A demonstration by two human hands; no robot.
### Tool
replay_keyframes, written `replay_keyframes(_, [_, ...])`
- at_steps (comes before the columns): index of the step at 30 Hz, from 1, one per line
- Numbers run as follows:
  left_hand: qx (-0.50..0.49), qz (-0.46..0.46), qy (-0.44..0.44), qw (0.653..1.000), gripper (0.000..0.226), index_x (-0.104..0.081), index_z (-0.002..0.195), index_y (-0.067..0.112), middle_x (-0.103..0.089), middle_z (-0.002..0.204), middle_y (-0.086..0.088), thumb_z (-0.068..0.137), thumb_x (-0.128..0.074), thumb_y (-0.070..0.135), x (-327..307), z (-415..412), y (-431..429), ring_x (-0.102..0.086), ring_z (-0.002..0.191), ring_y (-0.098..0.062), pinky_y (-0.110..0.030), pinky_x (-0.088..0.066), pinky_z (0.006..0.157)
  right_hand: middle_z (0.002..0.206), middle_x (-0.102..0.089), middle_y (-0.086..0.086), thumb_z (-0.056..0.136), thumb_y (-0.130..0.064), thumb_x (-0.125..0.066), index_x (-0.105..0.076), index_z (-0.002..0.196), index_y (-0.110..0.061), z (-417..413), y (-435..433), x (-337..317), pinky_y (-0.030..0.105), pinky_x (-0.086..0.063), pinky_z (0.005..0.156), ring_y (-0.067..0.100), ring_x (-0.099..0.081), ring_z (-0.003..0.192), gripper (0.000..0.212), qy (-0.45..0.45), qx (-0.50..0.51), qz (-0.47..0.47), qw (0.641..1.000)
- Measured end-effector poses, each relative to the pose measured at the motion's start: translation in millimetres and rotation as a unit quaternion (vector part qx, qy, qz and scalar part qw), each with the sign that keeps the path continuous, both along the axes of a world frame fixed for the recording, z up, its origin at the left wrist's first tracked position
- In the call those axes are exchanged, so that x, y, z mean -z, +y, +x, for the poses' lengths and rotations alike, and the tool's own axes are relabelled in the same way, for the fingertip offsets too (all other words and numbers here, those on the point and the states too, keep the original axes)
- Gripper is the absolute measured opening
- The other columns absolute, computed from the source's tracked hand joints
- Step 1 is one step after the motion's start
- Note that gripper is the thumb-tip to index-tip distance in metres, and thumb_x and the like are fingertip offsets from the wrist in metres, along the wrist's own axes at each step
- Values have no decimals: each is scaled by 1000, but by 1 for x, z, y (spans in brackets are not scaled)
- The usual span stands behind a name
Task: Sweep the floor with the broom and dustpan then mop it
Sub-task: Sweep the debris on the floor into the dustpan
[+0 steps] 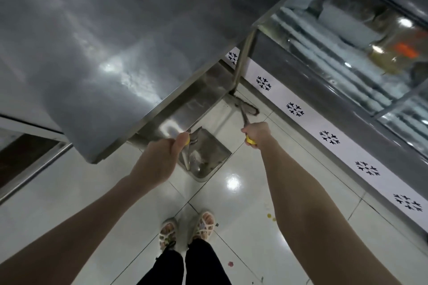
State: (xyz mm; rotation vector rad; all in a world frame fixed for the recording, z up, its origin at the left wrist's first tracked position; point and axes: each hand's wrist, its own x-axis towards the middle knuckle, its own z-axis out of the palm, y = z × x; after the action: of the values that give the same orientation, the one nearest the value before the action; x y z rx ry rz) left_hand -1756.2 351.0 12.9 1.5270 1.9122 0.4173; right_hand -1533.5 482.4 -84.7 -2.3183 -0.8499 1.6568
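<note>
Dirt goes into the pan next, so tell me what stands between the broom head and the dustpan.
Nothing visible: only bare tile lies between the broom head and the dustpan. The table leg stands close beside the broom head, outside that path.

Flat steel surface (104, 41): silver-grey, with pale smears of glare.
Glossy tiled floor (243, 227): white, crossed by thin dark grout lines.
Long flat strip (310, 122) at the floor's edge: white, with a row of black snowflake-like marks.
Square metal dustpan (208, 152): dull grey, with a yellow grip on its handle.
Thin-handled broom (247, 109): grey-brown head, yellow grip end.
Woven sandals (203, 227): cream lattice.
Long trousers (203, 264): black.
Small scraps (269, 216) on the tiles: yellow, one pink.
</note>
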Motion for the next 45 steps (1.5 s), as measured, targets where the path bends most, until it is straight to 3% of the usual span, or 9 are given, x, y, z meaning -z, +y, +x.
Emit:
replay_keyframes(8, [-1,7,-23,1000,61,-48,51,15,-54,52,-5,95,-26,51,6,-12,-8,-56,57,-25,-29,-35,61,66,-46,9,88,-2,-60,-49,86,-4,2,-35,5,13,-35,32,18,-46,38,11,-29,-58,-66,996])
replay_keyframes(12, [21,20,-37,999,74,-51,55,1,-54,49,-10,90,-19,58,8,-27,-22,-56,53,-24,-31,-40,56,64,-45,8,88,-4,-61,-50,82,-5,9,-66,-7,11,-32,31,19,-43,47,12,-33,-47,-76,995])
replay_keyframes(16, [25,-1,-20,999,65,-50,53,8,-51,50,-4,99,-24,46,6,-39,-41,-49,50,-9,-18,-31,49,61,-43,6,87,-7,-62,-49,74,-8,2,-108,-17,11,-30,33,18,-42,46,18,-42,-51,-92,994])
replay_keyframes(20, [58,-3,-60,997,69,-43,54,1,-45,47,-7,93,-23,54,6,-65,-72,-47,46,-17,-18,-31,45,62,-46,7,86,-8,-63,-50,74,-7,-20,-165,-20,13,-33,36,17,-46,44,18,-50,-34,-98,993])
replay_keyframes(25, [108,-4,-26,994,78,-54,69,-11,-60,69,-26,97,-21,53,-2,-107,-108,-56,67,-34,-36,-37,59,58,-46,7,87,-12,-63,-52,73,-5,-61,-249,-21,17,-34,41,17,-45,45,18,-60,-5,-114,992])
replay_keyframes(29, [127,-10,-16,992,76,-58,72,-6,-61,71,-20,97,-21,55,-3,-138,-141,-55,73,-33,-37,-39,69,55,-45,7,87,-12,-62,-52,70,-5,-90,-312,-29,18,-33,41,18,-45,45,21,-62,18,-120,991])
replay_keyframes(33, [148,-32,-29,988,74,-57,68,1,-59,67,-13,94,-21,59,-6,-160,-172,-55,68,-28,-35,-37,65,58,-43,7,86,-7,-62,-52,74,-4,-109,-367,-39,13,-33,37,18,-43,46,15,-48,49,-128,989])
replay_keyframes(42, [173,-11,-19,985,70,-47,58,9,-55,61,-10,93,-18,62,-4,-190,-246,-53,63,-27,-35,-37,59,47,-48,6,83,-14,-64,-56,80,-8,-125,-456,-43,30,-39,53,18,-46,38,11,-57,54,-142,987])
replay_keyframes(45, [170,3,-6,985,75,-54,65,3,-60,66,-14,94,-17,61,-5,-197,-276,-56,67,-29,-37,-40,63,57,-54,9,83,-14,-64,-59,91,-6,-125,-498,-38,24,-37,45,19,-47,45,12,-55,57,-142,987])
